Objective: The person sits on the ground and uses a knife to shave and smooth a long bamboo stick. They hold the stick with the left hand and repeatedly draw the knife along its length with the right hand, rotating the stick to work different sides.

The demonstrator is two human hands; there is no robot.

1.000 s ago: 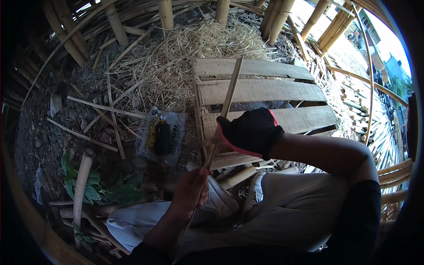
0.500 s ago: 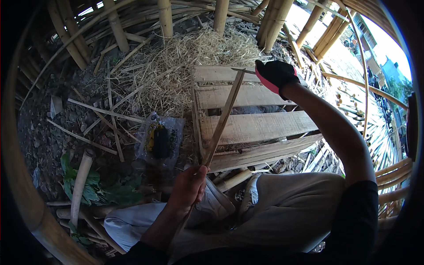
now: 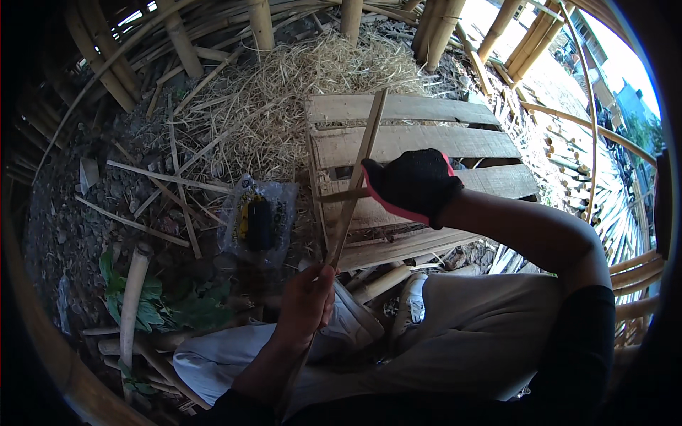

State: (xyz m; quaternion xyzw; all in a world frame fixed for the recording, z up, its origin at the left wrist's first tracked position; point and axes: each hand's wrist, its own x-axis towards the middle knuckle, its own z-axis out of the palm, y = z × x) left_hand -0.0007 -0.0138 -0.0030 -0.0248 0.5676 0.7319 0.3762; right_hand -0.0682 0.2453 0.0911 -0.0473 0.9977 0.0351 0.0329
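1. One view only, the head camera. A long, thin, pale bamboo strip (image 3: 357, 181) runs diagonally from the person's lap up over the weathered wooden slat pallet (image 3: 426, 142), its far tip reaching the pallet's far-edge slat.
2. Left hand (image 3: 307, 302), bare: closed around the strip's lower end, thumb and fingers wrapped. Grip appears firm.
3. Right hand (image 3: 413, 183), in a black knit glove with a red cuff: closed at the strip's middle section, over the pallet's near half. A short cross-piece projects leftward from the fist; whether it is a blade or a splinter cannot be told.
4. Handling judgement: the strip looks light, springy along its length and stiff across its narrow width. Split bamboo edges are likely sharp and splintery; the bare hand is the exposed one. Holding near the end and at mid-length, as shown, limits whip and bending.
5. Surroundings: a clear plastic bag with a dark and yellow object (image 3: 257, 221) lies on the ground just beside the pallet's left edge; a heap of dry straw shavings (image 3: 284, 99) sits at the pallet's far left corner; loose bamboo poles (image 3: 181, 42) lie beyond.
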